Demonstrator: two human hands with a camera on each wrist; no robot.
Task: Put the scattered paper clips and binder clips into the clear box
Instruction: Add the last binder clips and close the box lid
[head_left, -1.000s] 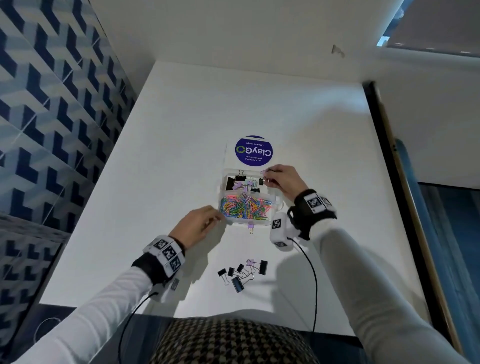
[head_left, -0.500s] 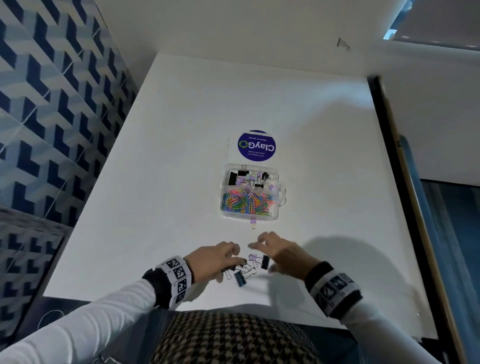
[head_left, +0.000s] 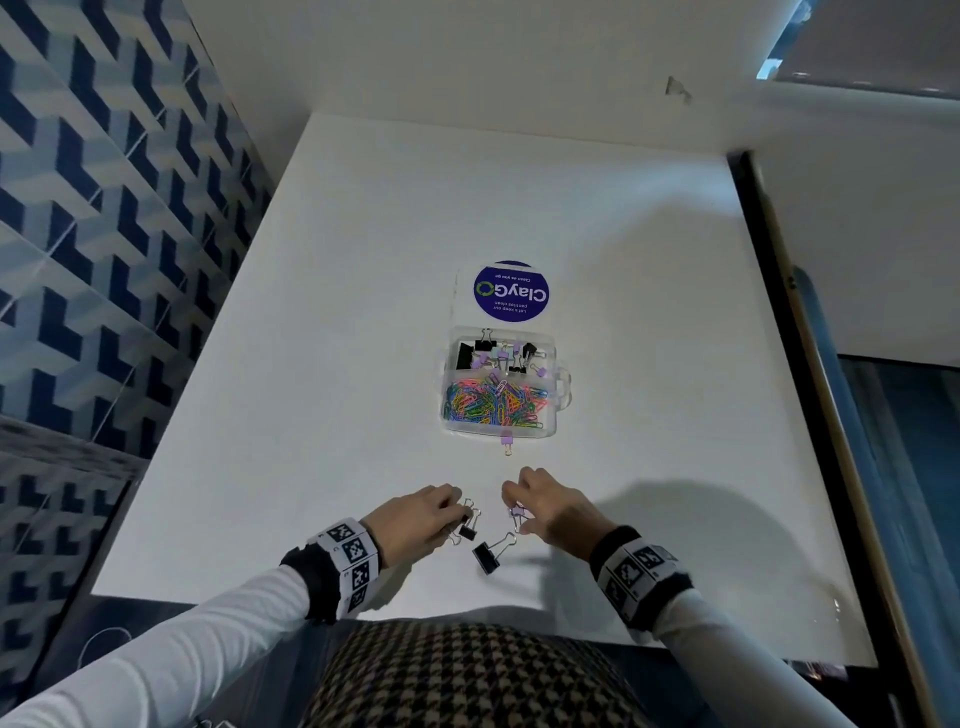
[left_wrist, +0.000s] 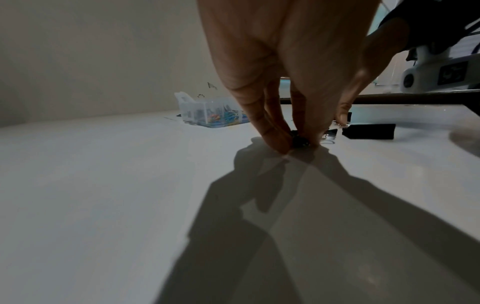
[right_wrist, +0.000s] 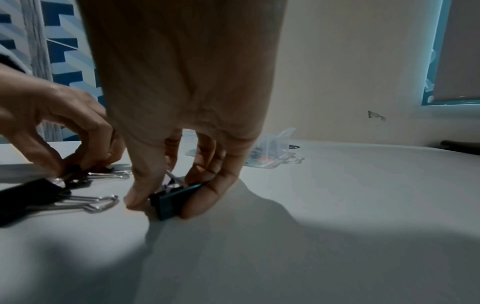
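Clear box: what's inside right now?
The clear box holds black and pastel binder clips in its far section and multicoloured paper clips in its near section. Whatever lies beneath the piles is covered. One purple binder clip sits outside, at its near wall.

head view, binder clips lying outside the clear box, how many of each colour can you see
purple binder clips: 2
black binder clips: 2
total: 4 in plain sight; the left hand and right hand may hide more
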